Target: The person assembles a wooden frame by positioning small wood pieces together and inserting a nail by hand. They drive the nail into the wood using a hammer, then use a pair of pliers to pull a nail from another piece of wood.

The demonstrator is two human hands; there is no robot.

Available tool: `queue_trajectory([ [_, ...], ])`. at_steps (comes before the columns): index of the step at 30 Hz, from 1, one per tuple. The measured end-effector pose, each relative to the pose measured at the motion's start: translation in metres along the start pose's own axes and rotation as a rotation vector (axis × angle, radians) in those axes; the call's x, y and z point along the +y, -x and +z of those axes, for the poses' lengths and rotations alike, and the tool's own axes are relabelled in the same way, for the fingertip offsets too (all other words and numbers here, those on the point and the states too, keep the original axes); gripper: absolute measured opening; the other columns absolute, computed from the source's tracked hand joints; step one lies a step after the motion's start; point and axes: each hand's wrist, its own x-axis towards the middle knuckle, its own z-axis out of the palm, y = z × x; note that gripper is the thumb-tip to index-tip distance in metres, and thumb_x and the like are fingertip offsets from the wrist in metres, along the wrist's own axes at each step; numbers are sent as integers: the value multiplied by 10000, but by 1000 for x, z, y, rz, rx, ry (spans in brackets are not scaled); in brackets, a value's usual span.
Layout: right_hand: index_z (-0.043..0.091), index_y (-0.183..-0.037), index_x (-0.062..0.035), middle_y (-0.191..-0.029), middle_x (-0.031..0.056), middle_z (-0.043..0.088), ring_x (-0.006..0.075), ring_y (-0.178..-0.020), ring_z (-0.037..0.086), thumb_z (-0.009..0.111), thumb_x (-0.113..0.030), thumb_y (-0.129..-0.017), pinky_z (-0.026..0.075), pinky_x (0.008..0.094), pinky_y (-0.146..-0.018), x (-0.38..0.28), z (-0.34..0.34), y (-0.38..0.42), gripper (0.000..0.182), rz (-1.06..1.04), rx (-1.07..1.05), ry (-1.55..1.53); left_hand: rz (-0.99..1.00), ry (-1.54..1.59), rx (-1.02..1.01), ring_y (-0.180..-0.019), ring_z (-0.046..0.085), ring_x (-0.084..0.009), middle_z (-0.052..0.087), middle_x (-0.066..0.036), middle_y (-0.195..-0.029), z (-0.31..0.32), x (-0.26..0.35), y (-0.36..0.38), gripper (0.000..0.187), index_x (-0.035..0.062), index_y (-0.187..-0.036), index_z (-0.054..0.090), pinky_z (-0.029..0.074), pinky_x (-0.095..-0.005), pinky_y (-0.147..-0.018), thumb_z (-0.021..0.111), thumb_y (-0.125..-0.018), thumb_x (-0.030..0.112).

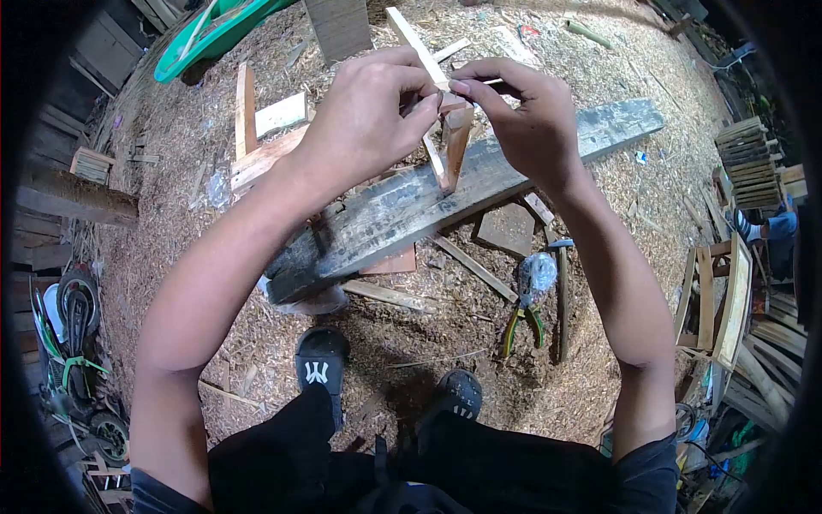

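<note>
A small wooden frame [456,141] of light strips stands with its lower corner on a thick, weathered beam [377,218]. My left hand [372,103] is closed, its fingertips pinching the frame near the upper joint. From the other side, the thumb and bent fingers of my right hand [527,111] close on the same joint. Whether a small piece such as a nail sits between the fingertips is too small to tell. One pale strip [415,43] extends away from the joint, beyond my hands.
Pliers with yellow-green handles [523,330] and a hammer [562,291] lie on the shavings-covered ground near the beam. Loose boards [246,111] are at left, a green tub [205,38] at upper left. At right stand a wooden frame [728,300] and stacked sticks [747,163]; another person's leg [779,226] shows there.
</note>
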Motion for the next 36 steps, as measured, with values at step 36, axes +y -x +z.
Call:
queue_trajectory([
  [36, 746, -937, -27, -872, 110, 746, 251, -805, 744, 789, -10, -824, 578, 334, -680, 7, -2, 4, 122, -344, 57, 19, -202, 204, -63, -899, 706, -129, 723, -60, -1037, 1, 3, 0, 167, 2, -1025, 799, 575, -291, -785, 749, -932, 131],
])
